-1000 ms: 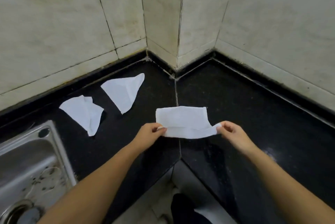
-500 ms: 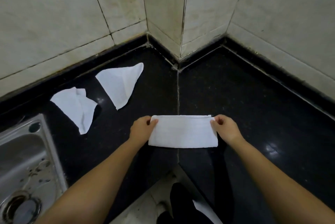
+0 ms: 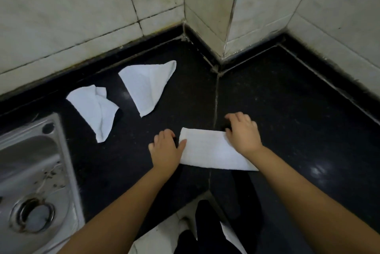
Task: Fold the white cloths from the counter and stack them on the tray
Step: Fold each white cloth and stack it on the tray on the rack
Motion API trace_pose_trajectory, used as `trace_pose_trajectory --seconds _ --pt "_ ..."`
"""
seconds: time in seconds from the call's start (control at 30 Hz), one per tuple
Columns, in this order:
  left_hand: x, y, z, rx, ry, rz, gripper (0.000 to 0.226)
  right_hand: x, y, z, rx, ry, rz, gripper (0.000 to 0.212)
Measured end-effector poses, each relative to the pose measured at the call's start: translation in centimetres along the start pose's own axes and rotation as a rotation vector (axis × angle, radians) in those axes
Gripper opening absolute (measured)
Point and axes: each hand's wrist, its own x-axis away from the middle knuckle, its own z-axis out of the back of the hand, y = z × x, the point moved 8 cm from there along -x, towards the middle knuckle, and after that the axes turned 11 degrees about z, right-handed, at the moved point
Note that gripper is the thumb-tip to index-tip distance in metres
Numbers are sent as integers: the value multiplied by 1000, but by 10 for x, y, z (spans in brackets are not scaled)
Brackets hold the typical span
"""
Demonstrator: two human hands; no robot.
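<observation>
Now the folded cloth (image 3: 213, 152) is seen lying flat on the black bench (image 3: 287, 109) as a long white rectangle, right across the seam where the two bench slabs meet. It is pressed at both ends. The left hand (image 3: 166, 148) is laid on the bench at the cloth's left end, fingers spread and open, with only the thumb resting on the cloth's edge. The right hand (image 3: 243, 132) is set palm-down over the cloth's upper right corner, fingers loosely curled forward onto the bench beyond it — nothing is pinched or gripped by either hand, as far as can be seen.

Two more white cloths are left further back on the left side. A triangular cloth (image 3: 147, 85) is spread flat nearer the corner of the wall, its point turned toward the person. Just to its left, apart from it, a crumpled cloth (image 3: 95, 107) is found with one bunched fold at its top, lying close to the rim of the steel sink (image 3: 30, 171). The sink's drain (image 3: 34, 214) is visible at lower left.

Pale tiled walls (image 3: 82, 7) are seen behind the bench, meeting in a jutting corner. Below the bench edge, dark clothing and a light floor are glimpsed — little can be made out there.
</observation>
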Motion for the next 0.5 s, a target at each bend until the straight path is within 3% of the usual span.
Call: trace_pose_trajectory --seconds 0.13,0.33,0.4,0.5 --pt "22 -15 -9 -192 -77 5 42 -38 -82 -31 -123 -204 208 46" --pt "30 -12 -14 -157 -116 1 28 -43 -100 -58 -12 -332 181 32" --pt "28 -10 -12 -66 -162 0 21 -39 -95 -53 -91 -345 176 24" --pt "21 0 4 300 -280 21 7 -38 -81 -20 -412 -249 126 13"
